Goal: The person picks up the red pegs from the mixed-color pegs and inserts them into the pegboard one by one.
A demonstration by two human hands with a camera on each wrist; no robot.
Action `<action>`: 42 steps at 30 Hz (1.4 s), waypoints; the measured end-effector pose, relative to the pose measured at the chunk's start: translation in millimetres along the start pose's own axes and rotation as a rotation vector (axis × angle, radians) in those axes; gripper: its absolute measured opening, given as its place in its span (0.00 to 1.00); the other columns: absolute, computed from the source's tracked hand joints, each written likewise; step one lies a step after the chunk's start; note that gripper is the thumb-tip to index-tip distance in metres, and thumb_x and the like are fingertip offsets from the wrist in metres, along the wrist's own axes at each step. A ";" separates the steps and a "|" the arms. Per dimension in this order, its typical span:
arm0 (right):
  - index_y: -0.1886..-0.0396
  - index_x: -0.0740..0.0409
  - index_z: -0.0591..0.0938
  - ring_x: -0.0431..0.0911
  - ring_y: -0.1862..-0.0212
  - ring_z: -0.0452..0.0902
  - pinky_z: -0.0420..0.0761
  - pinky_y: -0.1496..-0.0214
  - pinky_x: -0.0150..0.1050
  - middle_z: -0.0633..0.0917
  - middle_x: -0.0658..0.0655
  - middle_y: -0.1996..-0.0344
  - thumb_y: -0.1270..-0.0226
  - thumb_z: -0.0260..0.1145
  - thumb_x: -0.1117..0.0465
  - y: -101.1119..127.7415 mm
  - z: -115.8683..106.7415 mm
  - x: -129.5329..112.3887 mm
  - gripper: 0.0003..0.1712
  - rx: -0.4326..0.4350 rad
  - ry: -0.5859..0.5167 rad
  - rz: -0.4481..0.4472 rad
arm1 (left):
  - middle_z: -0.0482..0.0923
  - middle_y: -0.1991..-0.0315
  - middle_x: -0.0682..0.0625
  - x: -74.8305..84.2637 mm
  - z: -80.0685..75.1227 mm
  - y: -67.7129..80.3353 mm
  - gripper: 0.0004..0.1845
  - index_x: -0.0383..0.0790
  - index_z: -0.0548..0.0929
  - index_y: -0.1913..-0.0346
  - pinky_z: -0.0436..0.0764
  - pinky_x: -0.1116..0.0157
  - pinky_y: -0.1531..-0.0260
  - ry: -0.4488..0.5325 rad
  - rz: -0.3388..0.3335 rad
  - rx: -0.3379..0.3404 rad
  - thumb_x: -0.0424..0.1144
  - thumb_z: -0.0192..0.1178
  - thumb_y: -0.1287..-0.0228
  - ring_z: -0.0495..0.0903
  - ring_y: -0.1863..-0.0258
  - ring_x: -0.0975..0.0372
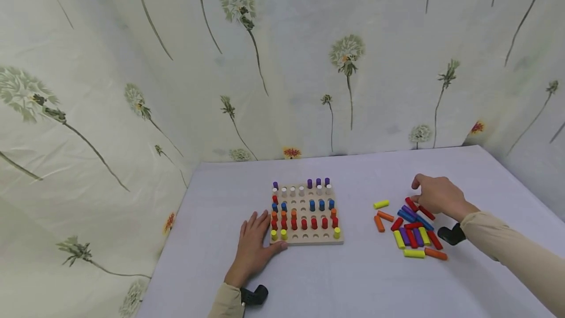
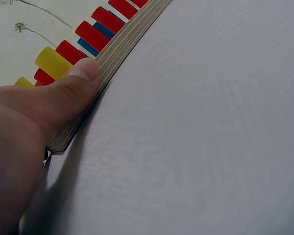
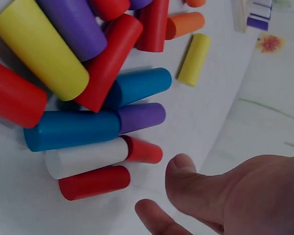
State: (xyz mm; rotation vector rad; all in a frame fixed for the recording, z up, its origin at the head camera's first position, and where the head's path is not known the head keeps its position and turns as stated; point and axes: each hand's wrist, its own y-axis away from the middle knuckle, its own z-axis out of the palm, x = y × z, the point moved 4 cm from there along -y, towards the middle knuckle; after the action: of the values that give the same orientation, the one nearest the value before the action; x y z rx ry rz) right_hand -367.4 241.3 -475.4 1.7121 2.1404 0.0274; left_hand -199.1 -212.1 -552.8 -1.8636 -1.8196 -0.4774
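Grip parted, right hand [image 1: 439, 196] hovers by smooth, bright pegs [image 1: 413, 225] (plain cylinders); left hand [image 1: 252, 242], relaxed, touches pegboard [image 1: 309, 243].

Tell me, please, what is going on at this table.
A person's left hand rests around the near left corner of a wooden pegboard. Upright pegs in several colours fill it only partly. To its right, the right hand is at the far side of a cluster of loose pegs, with no peg visible in its grasp.

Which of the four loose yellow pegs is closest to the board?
The yellow peg lying apart, beyond two orange pegs; the other three yellow pegs lie farther right and nearer the person.
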 end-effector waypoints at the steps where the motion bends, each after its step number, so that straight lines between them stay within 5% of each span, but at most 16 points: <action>1: 0.41 0.71 0.75 0.53 0.67 0.76 0.83 0.69 0.42 0.84 0.63 0.66 0.31 0.75 0.59 -1.3 1.0 1.6 0.28 0.000 -0.003 0.000 | 0.65 0.18 0.42 -0.2 -0.2 -0.3 0.49 0.38 0.71 0.21 0.47 0.34 0.18 0.002 -0.004 -0.002 0.62 0.73 0.38 0.52 0.15 0.41; 14: 0.42 0.73 0.76 0.50 0.71 0.77 0.82 0.72 0.39 0.85 0.64 0.66 0.30 0.72 0.55 -8.9 21.3 13.2 0.29 0.004 -0.039 -0.009 | 0.65 0.18 0.43 -2.7 1.6 0.1 0.49 0.40 0.71 0.21 0.46 0.35 0.17 0.017 -0.014 0.005 0.64 0.72 0.37 0.51 0.15 0.43; 26: 0.48 0.72 0.80 0.52 0.69 0.78 0.86 0.68 0.46 0.87 0.65 0.66 0.32 0.72 0.60 -5.6 32.9 8.6 0.22 0.125 -0.021 -0.036 | 0.64 0.18 0.43 -3.1 2.8 0.1 0.49 0.39 0.71 0.21 0.47 0.35 0.17 0.005 -0.008 0.009 0.64 0.72 0.37 0.52 0.15 0.43; 42: 0.44 0.71 0.83 0.52 0.69 0.80 0.87 0.60 0.55 0.89 0.68 0.63 0.28 0.68 0.62 -5.3 24.2 -0.3 0.19 0.251 -0.079 -0.110 | 0.65 0.19 0.42 -0.9 1.7 0.0 0.48 0.37 0.71 0.22 0.48 0.34 0.18 0.002 0.010 0.020 0.62 0.73 0.37 0.53 0.15 0.42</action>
State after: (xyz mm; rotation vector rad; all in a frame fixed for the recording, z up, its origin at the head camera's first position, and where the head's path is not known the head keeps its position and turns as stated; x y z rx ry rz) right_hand -364.6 234.1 -498.9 1.6917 2.2522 -0.3475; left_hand -199.3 -211.8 -554.7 -1.8573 -1.8069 -0.4552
